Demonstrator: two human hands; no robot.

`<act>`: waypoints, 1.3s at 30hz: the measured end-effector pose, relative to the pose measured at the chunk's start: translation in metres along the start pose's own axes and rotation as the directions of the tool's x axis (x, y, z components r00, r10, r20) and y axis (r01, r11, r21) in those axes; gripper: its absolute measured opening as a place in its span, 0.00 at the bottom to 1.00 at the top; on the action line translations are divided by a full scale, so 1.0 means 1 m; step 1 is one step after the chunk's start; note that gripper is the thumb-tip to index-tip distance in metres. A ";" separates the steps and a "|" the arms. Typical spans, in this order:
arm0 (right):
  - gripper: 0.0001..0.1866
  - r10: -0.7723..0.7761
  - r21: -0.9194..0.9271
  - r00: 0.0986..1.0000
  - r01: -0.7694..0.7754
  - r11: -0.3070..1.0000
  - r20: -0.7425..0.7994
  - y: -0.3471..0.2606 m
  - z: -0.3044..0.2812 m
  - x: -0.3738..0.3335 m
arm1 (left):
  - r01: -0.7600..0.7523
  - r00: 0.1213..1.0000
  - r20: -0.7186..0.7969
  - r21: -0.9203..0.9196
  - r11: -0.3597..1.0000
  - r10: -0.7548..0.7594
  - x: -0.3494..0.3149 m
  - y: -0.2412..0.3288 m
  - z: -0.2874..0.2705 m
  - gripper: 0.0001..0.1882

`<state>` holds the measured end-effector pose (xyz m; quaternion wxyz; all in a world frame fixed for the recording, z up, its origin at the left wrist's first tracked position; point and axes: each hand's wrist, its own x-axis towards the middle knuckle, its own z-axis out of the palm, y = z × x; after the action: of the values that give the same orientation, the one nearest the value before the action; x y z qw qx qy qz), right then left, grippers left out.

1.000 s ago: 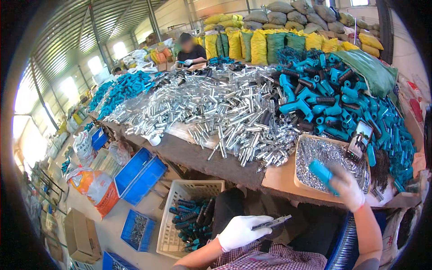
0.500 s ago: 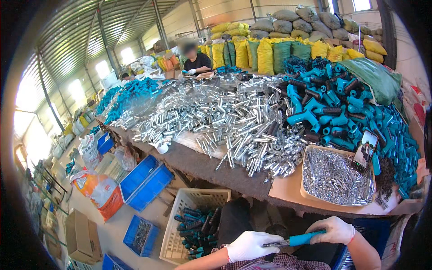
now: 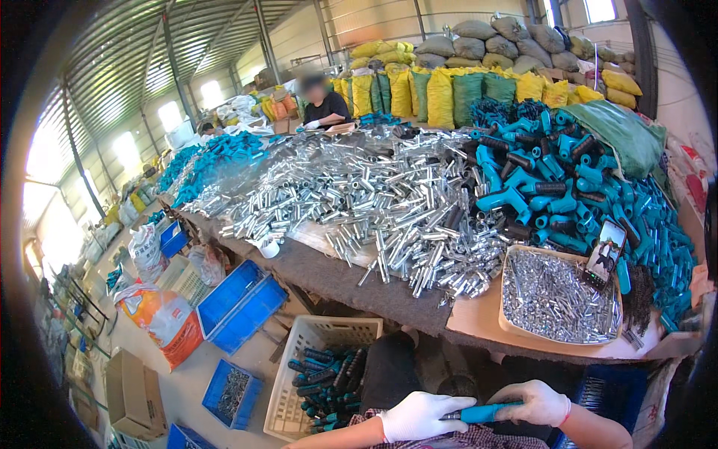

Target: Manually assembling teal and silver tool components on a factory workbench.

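Both hands wear white gloves and meet low in the picture, over my lap. My left hand (image 3: 417, 417) is closed round a silver metal rod (image 3: 452, 415), of which only a short stretch shows. The rod meets one end of a teal plastic handle (image 3: 485, 413). My right hand (image 3: 534, 404) grips the other end of that handle, its fingers bent over the top. The inner side of both hands is hidden. Just left of them, a cream plastic crate (image 3: 325, 326) holds several teal-and-black handles (image 3: 329, 378).
Silver metal tubes (image 3: 389, 202) cover the bench (image 3: 329, 280), with teal parts (image 3: 553, 179) heaped at right. A shallow tray (image 3: 516, 329) of small metal pieces and a phone (image 3: 606, 251) are nearer. Blue bins (image 3: 238, 303) stand on the floor; across the bench sits a person (image 3: 326, 111).
My right hand has come down and left with the teal handle. Less of the metal rod shows between my left hand and the handle. The person across has lowered a gloved hand.
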<state>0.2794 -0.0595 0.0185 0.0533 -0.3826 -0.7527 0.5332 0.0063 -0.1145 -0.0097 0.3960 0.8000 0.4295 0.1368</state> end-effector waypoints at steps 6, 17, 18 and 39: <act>0.18 -0.118 -0.091 0.985 0.107 0.990 -0.128 -0.013 0.015 -0.004 | 0.016 0.998 -0.059 0.130 0.991 -0.009 -0.001 0.010 0.004 0.34; 0.21 -0.409 -0.260 0.898 0.360 0.896 -0.164 -0.003 0.014 -0.002 | -0.054 0.994 -0.085 0.133 0.990 0.066 0.004 0.017 0.006 0.31; 0.23 -0.054 -0.031 0.997 0.052 0.998 -0.063 -0.026 0.008 -0.010 | -0.071 0.992 -0.096 0.121 0.990 0.082 0.003 0.015 0.006 0.31; 0.12 -0.465 -0.760 0.639 -0.314 0.570 -0.612 0.002 -0.108 0.048 | -0.061 0.971 -0.220 0.141 0.988 0.091 0.016 0.001 0.012 0.32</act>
<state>0.2995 0.0533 0.0468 0.2084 -0.5110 -0.8284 -0.0958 0.0233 -0.1079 -0.0189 0.2846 0.8199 0.4489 0.2130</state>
